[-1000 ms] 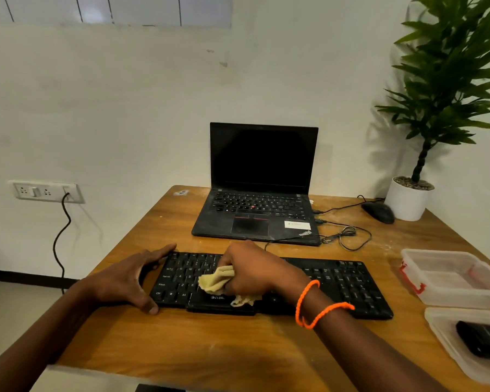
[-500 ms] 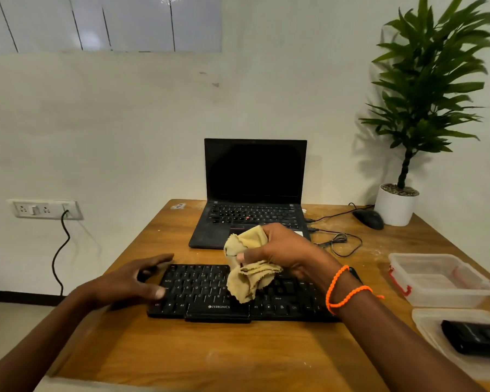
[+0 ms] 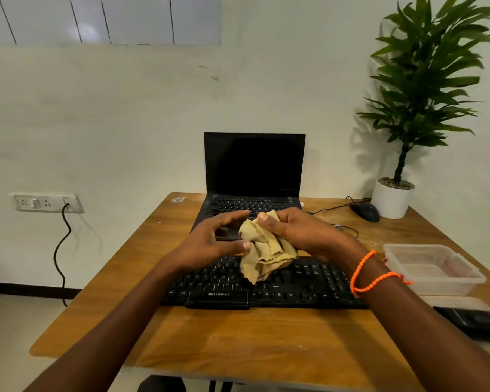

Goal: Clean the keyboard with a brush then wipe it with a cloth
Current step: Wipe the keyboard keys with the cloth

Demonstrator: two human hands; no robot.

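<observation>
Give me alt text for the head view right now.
A right hand holds a crumpled tan cloth above a black keyboard on a wooden desk, with the open left hand reaching toward it. An open dark laptop stands behind.

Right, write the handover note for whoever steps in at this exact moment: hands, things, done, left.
Right hand: grips the bunched tan cloth, lifted off the keys above the middle of the black keyboard.
Left hand: open, fingers spread, reaching toward the cloth; whether the thumb touches it is unclear. It holds nothing.
Keyboard: lies flat on the wooden table, in front of the open laptop.
Brush: not in sight.
Done: the cloth stage is under way; the brushing cannot be confirmed from this view.
Left: probably refold the cloth, finish wiping the keys, then set the cloth down.
</observation>
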